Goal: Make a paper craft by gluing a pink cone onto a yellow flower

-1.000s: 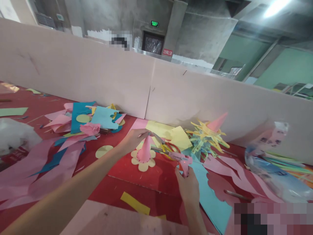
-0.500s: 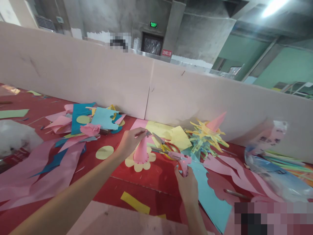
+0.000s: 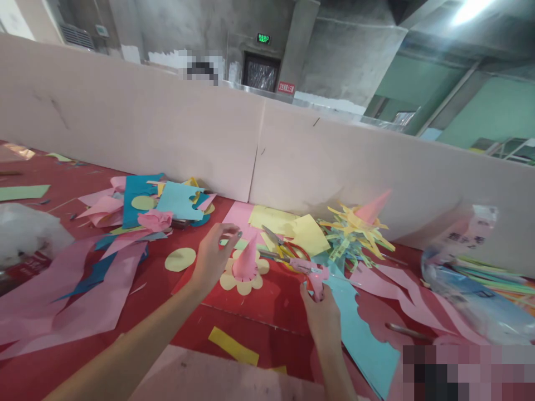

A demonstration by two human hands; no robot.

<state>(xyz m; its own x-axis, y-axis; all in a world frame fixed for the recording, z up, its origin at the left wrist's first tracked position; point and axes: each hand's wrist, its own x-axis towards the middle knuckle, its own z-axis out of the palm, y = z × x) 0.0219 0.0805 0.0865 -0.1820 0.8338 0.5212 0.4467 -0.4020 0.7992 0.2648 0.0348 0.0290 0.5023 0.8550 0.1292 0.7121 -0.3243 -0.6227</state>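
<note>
A pink paper cone (image 3: 246, 262) stands upright on a pale yellow flower-shaped paper base (image 3: 244, 287). Just left of the cone hovers my left hand (image 3: 213, 254), its fingers curled but apart, with nothing between them. My right hand (image 3: 322, 314) grips the handle of a pink glue gun (image 3: 320, 275), whose nozzle points left toward the cone. Behind the glue gun lie scissors (image 3: 299, 250) with red handles, partly hidden by it. A yellow paper oval (image 3: 180, 259) rests left of my left hand.
Coloured paper scraps (image 3: 179, 200) are piled at back left. A pink cone with a yellow fringe (image 3: 355, 223) stands at back right. Blue paper (image 3: 368, 340) and a plastic bag (image 3: 472, 295) lie at right. A pale board (image 3: 188, 139) walls off the table's far side.
My left hand has let go of the cone's tip and moved left and slightly down, its fingers now parted. The right hand with the glue gun has hardly moved.
</note>
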